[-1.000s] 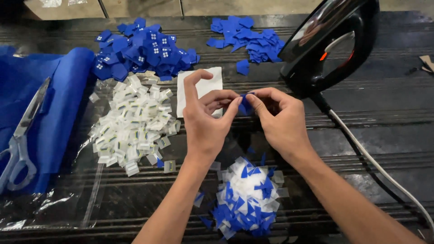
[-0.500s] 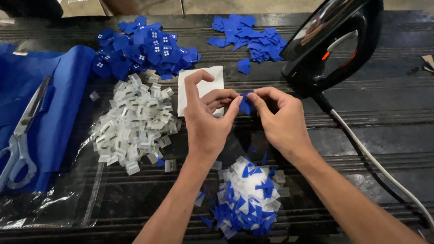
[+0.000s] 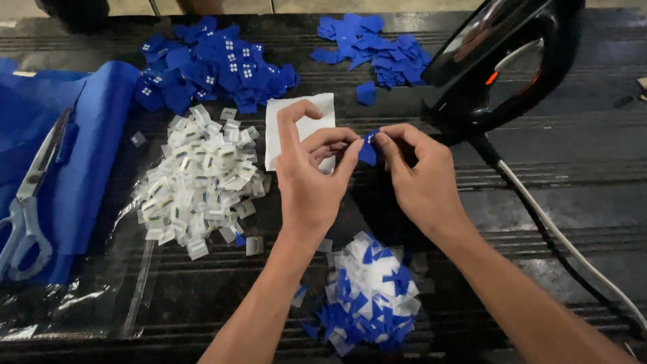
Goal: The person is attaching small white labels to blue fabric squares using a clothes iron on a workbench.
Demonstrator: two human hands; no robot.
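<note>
Both of my hands meet above the dark table and pinch one small blue fabric piece (image 3: 368, 151) between their fingertips. My left hand (image 3: 311, 182) holds it from the left, my right hand (image 3: 421, 178) from the right. Behind my left hand lies a white square of cloth (image 3: 311, 111). Below my wrists sits a mound of mixed blue and white scraps (image 3: 371, 293). To the left is a heap of small white folded labels (image 3: 195, 178) on clear plastic.
A black clothes iron (image 3: 512, 61) stands at the upper right, its cord (image 3: 573, 249) running down the right side. Blue pieces with white marks (image 3: 209, 67) and plain blue pieces (image 3: 371, 44) lie at the back. Blue cloth (image 3: 81, 155) and scissors (image 3: 30, 202) lie left.
The hands stay together on the blue piece, with only small finger movements. The view has shifted slightly downward.
</note>
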